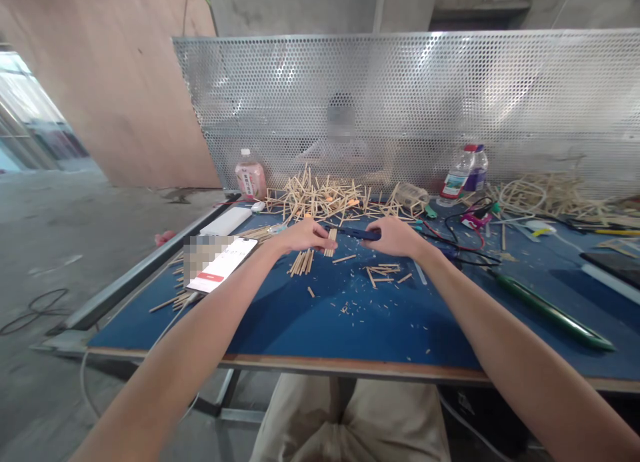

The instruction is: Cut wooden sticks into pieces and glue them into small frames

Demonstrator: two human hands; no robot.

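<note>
My left hand (309, 235) is closed, its fingers pinching a small flat row of thin wooden sticks (330, 243) above the blue table. In my right hand (394, 237) is a dark blue hand tool (361, 233), its slim dark end pointing left toward those sticks. Its exact kind I cannot make out. Just below my left hand lies a bundle of cut sticks (301, 263). Several short pieces (384, 273) are scattered under my right hand, and tiny chips dot the table nearby.
A large loose heap of sticks (320, 197) lies along the perforated metal panel (300, 102). A phone (227, 262) rests at left on more sticks. Bottles (456, 175) stand behind, with tangled wires (450, 239) and a green tool (555, 312) at right.
</note>
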